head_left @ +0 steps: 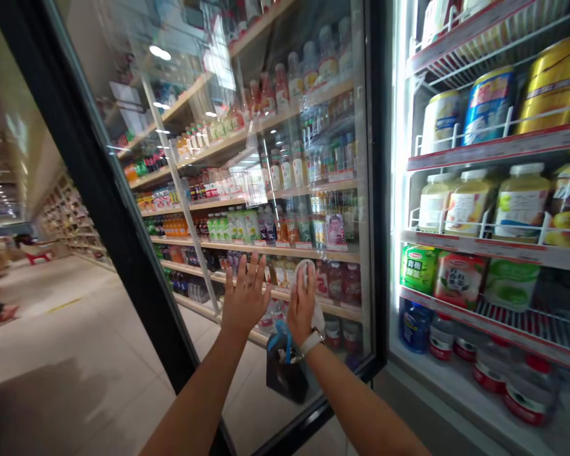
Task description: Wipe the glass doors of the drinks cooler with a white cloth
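Observation:
A glass cooler door (379, 190) with a black frame stands swung open before me. My left hand (244, 297) is spread flat at the glass, palm forward, holding nothing. To its right, my right hand (301, 305) presses a white cloth (318, 316) to the pane, fingers stretched over it; part of the cloth shows above and beside the hand. A light-coloured watch (312, 342) is on my right wrist. Through the glass, below my hands, appears a dark container (285, 380) with a blue strip and whitish contents.
To the right, the lit cooler holds wire shelves (479, 247) of bottled drinks (521, 202) and cans (488, 106). Drink shelves (278, 250) show through or in the glass. On the left lie a tiled floor (99, 342), long store shelving (69, 206) and a red stool (38, 257) near a distant person.

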`<action>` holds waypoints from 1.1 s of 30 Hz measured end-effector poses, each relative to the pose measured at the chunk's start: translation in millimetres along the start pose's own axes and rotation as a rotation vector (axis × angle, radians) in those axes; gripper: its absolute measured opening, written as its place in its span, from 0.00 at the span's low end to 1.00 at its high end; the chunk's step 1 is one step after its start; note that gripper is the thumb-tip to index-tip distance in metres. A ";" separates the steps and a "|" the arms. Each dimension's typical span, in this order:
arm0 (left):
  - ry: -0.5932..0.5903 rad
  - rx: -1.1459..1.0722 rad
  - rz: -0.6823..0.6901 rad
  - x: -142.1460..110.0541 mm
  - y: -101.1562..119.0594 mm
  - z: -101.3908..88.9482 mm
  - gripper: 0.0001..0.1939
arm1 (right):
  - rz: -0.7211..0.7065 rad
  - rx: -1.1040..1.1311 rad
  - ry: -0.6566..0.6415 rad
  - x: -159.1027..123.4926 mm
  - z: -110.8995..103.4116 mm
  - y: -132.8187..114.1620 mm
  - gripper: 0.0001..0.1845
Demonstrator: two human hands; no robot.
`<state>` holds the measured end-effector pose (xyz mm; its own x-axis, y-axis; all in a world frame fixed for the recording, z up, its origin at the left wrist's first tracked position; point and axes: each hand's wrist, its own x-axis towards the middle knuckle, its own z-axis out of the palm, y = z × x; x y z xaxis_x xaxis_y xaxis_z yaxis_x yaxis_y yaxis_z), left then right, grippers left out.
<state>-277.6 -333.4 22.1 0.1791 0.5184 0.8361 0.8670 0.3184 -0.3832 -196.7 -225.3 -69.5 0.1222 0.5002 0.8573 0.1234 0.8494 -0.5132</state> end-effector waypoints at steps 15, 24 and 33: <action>-0.012 0.072 0.015 0.7 4.4 -5.9 0.39 | -0.351 -0.122 0.020 42.0 2.4 -11.6 0.28; -0.043 0.122 0.006 -0.7 3.6 -3.0 0.39 | -0.174 -0.121 0.074 -2.9 -11.3 57.5 0.28; -0.065 0.105 -0.009 -1.4 4.2 -2.3 0.40 | -0.022 -0.111 0.019 -47.9 -34.7 98.8 0.29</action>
<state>-273.2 -334.7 20.3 0.1383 0.5642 0.8140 0.8143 0.4030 -0.4177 -156.2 -171.1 -162.7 0.1373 0.4772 0.8680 0.2348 0.8356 -0.4966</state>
